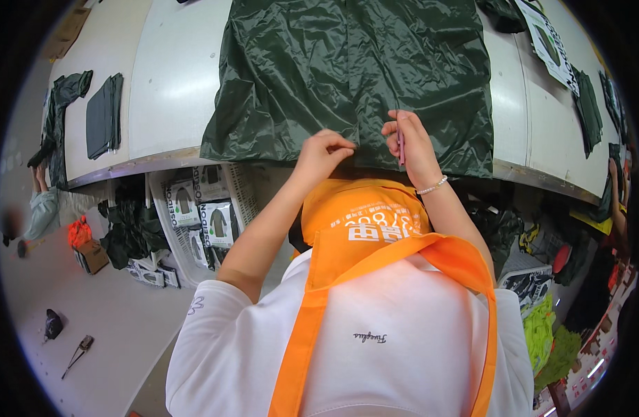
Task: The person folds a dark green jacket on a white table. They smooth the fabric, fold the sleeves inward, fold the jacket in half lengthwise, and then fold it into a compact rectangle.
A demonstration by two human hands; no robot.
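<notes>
At the centre of the frame, the hem of a dark green garment point(354, 69) was pinched between the closed fingers of the left hand point(321, 154). Just right of it, a thin pink tool point(400, 142) was clamped upright in the right hand point(411, 146), touching the fabric. The garment was spread across the white table point(173, 76) in the upper half. A folded dark cloth point(104, 117) lay at upper left.
</notes>
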